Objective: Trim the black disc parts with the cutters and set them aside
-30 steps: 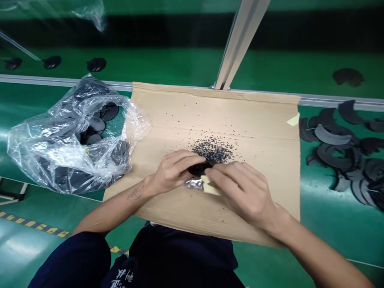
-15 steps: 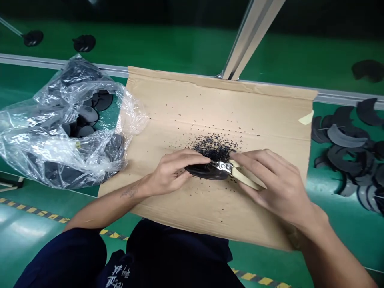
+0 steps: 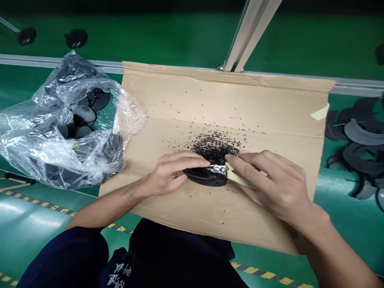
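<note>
A green workbench (image 3: 339, 256) ran under everything, and a sheet of brown cardboard (image 3: 270, 108) lay across it, butted against an aluminium rail (image 3: 60, 60). One black oval piece (image 3: 207, 179) sat toward the cardboard's near edge, a little left of centre, cupped in the person's left hand (image 3: 172, 172). The curled fingers lay over its left end, and the hand was closed around it, gripping it firmly. Its right end stuck out toward the right hand (image 3: 270, 188), which was curled around one pair of snips (image 3: 231, 175) with cream handles and a steel head. That steel head rested against the upper edge of the piece; whether it was biting into it, I couldn't tell.

One dense heap of black crumbs (image 3: 214, 146) lay just beyond the hands, with loose specks scattered over much of the cardboard. One strip of pale tape (image 3: 320, 113) held down the sheet's right edge. Past the left edge sat one clear plastic bag (image 3: 21, 140) holding at least four dark discs (image 3: 84, 115). Off the right edge lay a heap of dark arc-shaped pieces (image 3: 363, 134), too overlapped to count. Beyond the rail, two dark discs (image 3: 76, 38) sat toward the left.
</note>
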